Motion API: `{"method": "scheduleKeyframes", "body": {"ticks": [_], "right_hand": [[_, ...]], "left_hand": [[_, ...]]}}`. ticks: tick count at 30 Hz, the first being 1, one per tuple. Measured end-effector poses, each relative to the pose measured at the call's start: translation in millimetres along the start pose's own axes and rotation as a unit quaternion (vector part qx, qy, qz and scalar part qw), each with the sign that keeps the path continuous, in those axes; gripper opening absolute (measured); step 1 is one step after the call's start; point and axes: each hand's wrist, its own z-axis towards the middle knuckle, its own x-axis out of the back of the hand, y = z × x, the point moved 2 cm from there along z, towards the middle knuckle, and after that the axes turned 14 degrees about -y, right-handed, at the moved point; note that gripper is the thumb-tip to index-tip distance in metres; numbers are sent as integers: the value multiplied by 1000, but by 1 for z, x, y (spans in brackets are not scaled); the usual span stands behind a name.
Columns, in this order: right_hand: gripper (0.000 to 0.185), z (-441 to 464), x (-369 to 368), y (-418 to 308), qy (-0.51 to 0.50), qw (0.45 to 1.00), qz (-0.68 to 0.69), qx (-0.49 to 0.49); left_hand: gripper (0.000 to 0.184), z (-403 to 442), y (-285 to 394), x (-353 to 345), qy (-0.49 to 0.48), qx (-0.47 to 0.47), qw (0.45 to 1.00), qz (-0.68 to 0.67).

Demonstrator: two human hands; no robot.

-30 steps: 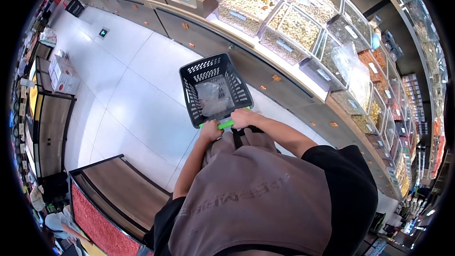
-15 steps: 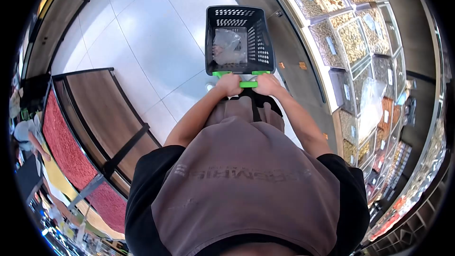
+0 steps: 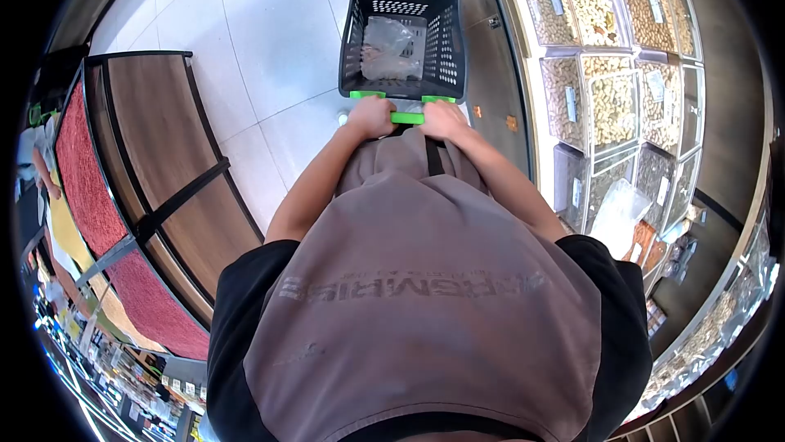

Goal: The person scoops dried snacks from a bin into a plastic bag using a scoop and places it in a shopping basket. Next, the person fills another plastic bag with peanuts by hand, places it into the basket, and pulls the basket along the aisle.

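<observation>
A black perforated shopping basket [image 3: 452, 49] hangs in front of my body, its open top facing up at me. Its bright green handle [image 3: 407, 118] runs across the near side. My left hand [image 3: 372, 117] is closed round the handle's left part, and my right hand [image 3: 444, 120] grips the right part. Inside the basket lies a clear plastic bag [image 3: 387, 49]; its contents, if any, are hard to make out.
On the right stand clear bins of nuts [image 3: 613, 107], with a plastic bag [image 3: 620, 217] over some. Left is a brown wooden display stand [image 3: 159, 111] with red goods [image 3: 90, 172] behind it. Pale floor tiles [image 3: 270, 25] stretch ahead. Another person [image 3: 37, 156] is at far left.
The left stand and the nut bins have shifted in view as I move along the aisle. The basket sits slightly higher in the picture, with both hands still on its handle.
</observation>
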Motion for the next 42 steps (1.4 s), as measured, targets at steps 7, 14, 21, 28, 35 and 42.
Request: {"method": "scheduleKeyframes", "body": {"ticks": [7,14,21,28,35,42], "right_hand": [[32,6,29,32,28,996,-28,80],[25,3,66,47,65,989,-20,130],[27,18,100,55,54,991,-17,124],[27,55,139,51,91,988,-6,124],[27,86,186,50,55,993,0,104],[30,117,242,46,35,996,-38,76]], "left_hand": [[20,22,17,4,13,91,996,13],[29,47,12,10,79,120,988,53],[25,68,16,48,125,110,985,38],[23,97,-16,100,102,107,987,56],[26,124,-47,135,94,71,991,59],[27,146,-56,177,92,99,990,46]]}}
